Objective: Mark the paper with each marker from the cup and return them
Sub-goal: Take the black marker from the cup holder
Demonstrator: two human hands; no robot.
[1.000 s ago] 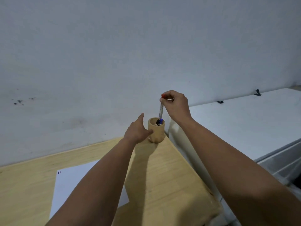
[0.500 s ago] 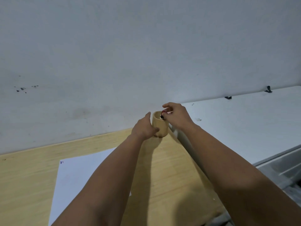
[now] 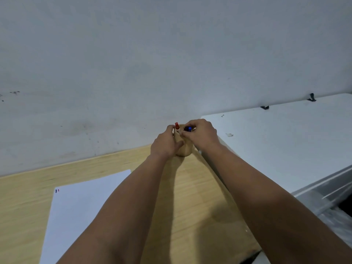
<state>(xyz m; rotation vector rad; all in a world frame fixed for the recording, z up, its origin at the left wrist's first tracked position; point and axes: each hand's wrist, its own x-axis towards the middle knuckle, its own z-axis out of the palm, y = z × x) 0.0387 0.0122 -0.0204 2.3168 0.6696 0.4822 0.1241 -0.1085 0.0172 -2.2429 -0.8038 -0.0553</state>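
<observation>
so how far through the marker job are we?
Done: the paper carries a blue and a red mark in its top-left corner. In hand: both hands are at the wooden cup, left hand steadying it, right hand with its fingers at the rim by the blue-capped marker; a red-capped marker sticks up beside it. Left: I cannot tell whether other markers remain unused.
</observation>
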